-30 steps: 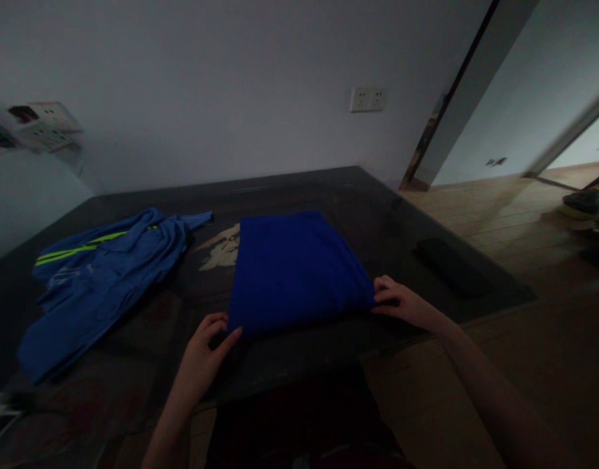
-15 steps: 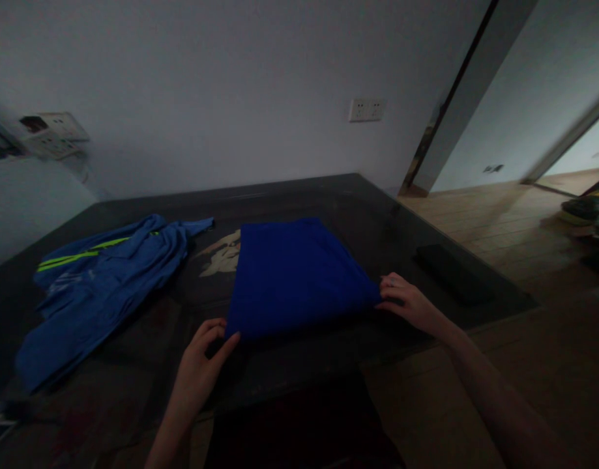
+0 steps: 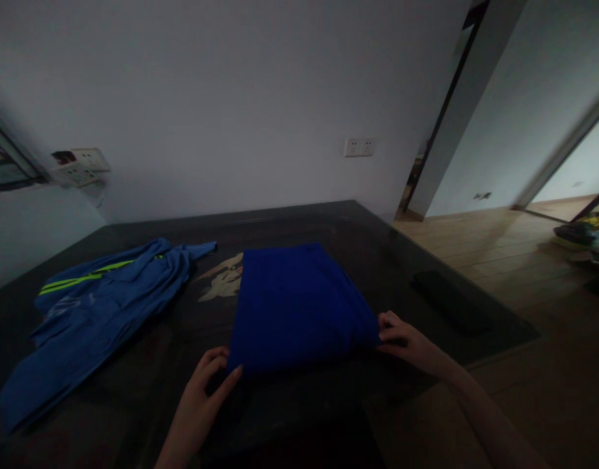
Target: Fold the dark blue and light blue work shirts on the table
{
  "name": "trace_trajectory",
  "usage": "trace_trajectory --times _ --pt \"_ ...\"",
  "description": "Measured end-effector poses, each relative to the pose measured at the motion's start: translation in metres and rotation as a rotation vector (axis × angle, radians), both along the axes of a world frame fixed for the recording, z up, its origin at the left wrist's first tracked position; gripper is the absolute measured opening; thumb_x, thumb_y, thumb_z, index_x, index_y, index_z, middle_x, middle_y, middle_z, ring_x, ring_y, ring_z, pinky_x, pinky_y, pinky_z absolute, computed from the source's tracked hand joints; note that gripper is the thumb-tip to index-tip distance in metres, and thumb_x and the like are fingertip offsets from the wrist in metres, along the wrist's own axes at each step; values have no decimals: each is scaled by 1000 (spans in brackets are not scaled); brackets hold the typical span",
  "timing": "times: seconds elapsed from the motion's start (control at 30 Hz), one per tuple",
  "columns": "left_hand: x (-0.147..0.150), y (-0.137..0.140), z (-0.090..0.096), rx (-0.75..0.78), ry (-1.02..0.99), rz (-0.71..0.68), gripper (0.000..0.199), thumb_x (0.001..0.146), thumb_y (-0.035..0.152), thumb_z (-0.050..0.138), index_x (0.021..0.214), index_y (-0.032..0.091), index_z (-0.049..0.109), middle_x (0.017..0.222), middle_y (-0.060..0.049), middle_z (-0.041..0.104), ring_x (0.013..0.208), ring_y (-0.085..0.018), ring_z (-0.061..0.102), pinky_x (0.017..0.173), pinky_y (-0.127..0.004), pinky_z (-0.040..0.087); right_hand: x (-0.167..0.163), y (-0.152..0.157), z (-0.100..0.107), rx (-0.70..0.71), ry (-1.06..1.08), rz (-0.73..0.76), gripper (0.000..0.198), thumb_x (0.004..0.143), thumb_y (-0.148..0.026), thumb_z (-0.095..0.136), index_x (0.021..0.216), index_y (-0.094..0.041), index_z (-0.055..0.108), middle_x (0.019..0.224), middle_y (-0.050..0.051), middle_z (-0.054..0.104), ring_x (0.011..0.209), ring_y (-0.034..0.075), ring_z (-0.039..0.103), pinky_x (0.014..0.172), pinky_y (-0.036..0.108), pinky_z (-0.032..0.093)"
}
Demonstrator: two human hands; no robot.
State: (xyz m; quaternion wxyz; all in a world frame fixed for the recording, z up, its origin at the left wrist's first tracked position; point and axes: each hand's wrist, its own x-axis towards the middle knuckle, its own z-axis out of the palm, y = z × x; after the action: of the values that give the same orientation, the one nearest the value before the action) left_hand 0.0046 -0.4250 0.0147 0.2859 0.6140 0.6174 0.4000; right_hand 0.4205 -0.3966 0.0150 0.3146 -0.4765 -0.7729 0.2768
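A folded piece of royal-blue cloth (image 3: pixel 294 306) lies in a rough rectangle on the dark table (image 3: pixel 358 241). Its exact kind of garment cannot be made out. My left hand (image 3: pixel 201 397) pinches the near left corner, thumb on the front edge and fingers beside it. At the near right corner, my right hand (image 3: pixel 409 345) grips the cloth between thumb and curled fingers. Left of the cloth, a crumpled blue garment (image 3: pixel 108 306) with yellow-green stripes is spread out; neither hand touches it.
A dark oblong object (image 3: pixel 450 303) lies near the table's right edge. A pale printed figure (image 3: pixel 223 280) shows on the tabletop, partly under the cloth. The white wall (image 3: pixel 260 130) with a socket (image 3: pixel 359 147) stands behind. Wooden floor (image 3: pixel 499 260) extends right.
The whole scene sits lower in the view, as the camera has tilted up. Both hands keep their hold on the blue cloth's near corners, and its shape is nearly the same.
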Motion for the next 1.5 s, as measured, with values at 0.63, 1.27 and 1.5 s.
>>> trace_trajectory --times 0.63,1.27,1.5 --pt "28 12 33 -148 -775 172 42 56 44 82 84 17 68 114 -4 64 106 -23 61 84 -24 52 4 2 4 39 -213 118 31 87 -46 55 76 -21 70 101 7 56 100 21 48 93 38 40" --pt "22 12 31 -128 -759 183 39 58 43 81 84 18 67 112 -2 63 102 -20 60 82 -23 52 10 11 -6 572 -338 -37 14 86 -29 60 76 -22 68 78 4 60 89 21 54 95 44 44" --pt "3 -2 7 9 -132 149 45 64 62 67 62 18 58 106 -5 58 99 -24 58 91 -34 47 6 3 -10 550 -315 -95 15 86 -24 59 72 -20 64 78 5 63 88 22 55 87 41 46"
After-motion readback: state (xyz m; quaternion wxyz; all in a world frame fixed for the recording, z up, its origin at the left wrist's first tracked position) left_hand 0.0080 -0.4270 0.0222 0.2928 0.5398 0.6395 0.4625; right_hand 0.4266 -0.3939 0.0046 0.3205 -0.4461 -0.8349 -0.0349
